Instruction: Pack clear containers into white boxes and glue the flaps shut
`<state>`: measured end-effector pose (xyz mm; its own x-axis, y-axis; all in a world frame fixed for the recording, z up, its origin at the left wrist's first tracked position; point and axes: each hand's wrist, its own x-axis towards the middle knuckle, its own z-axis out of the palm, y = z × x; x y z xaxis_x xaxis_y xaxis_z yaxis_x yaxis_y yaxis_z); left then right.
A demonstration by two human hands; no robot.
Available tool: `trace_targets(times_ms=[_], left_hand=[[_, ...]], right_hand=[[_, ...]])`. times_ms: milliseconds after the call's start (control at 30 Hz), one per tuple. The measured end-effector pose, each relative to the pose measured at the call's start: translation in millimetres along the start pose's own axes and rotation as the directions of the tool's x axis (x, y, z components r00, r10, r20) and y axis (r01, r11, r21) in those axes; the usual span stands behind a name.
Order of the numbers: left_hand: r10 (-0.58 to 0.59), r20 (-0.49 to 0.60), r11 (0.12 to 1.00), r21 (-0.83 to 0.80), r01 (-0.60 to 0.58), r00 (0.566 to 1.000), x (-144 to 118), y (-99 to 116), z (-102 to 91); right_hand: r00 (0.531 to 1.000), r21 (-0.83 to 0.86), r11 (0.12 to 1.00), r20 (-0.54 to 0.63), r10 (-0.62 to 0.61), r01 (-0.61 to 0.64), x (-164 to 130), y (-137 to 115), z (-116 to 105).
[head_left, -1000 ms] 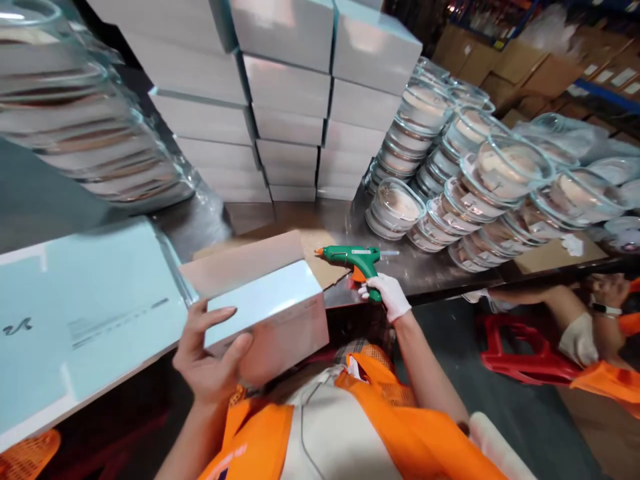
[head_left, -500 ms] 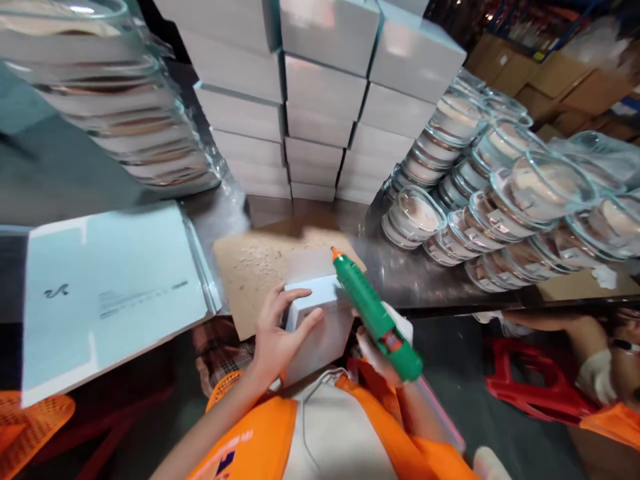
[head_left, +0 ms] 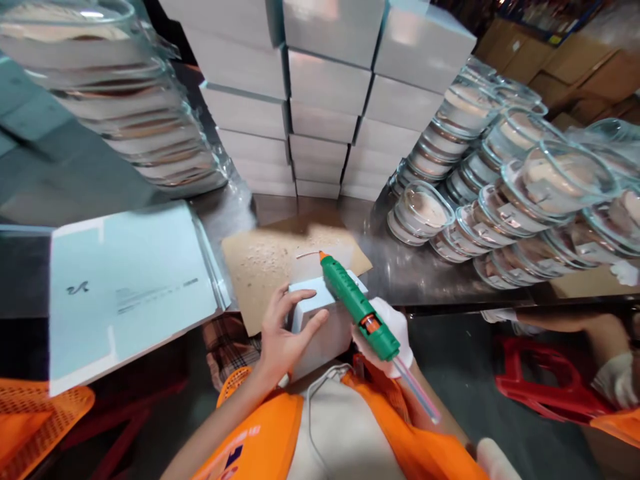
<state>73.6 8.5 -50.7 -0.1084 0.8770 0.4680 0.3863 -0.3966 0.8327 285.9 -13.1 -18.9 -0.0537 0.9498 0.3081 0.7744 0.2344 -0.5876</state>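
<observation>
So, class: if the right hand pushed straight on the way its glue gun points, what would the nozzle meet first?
Probably the cardboard sheet past the small box; the right hand aims the glue gun up-left, though depth is uncertain.

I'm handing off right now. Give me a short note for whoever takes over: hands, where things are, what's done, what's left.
Left hand: bare, gripping the small white box at the table edge.
Right hand: gloved, holding the green glue gun, nozzle over the box top, a thin glue strand at its tip.
Cardboard mat lies under and behind the box.
Done: box and gun in position.
Left: whether glue is on the box cannot be told.
</observation>
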Motion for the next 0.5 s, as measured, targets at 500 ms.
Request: trace_targets(times_ms=[500], left_hand=[[-0.261,-0.015,0.946,-0.202,0.253,0.965,-1,0,-25.1]], right_hand=[[0.741,0.436,0.608,0.267,0.616,-0.663,55,72,6]])
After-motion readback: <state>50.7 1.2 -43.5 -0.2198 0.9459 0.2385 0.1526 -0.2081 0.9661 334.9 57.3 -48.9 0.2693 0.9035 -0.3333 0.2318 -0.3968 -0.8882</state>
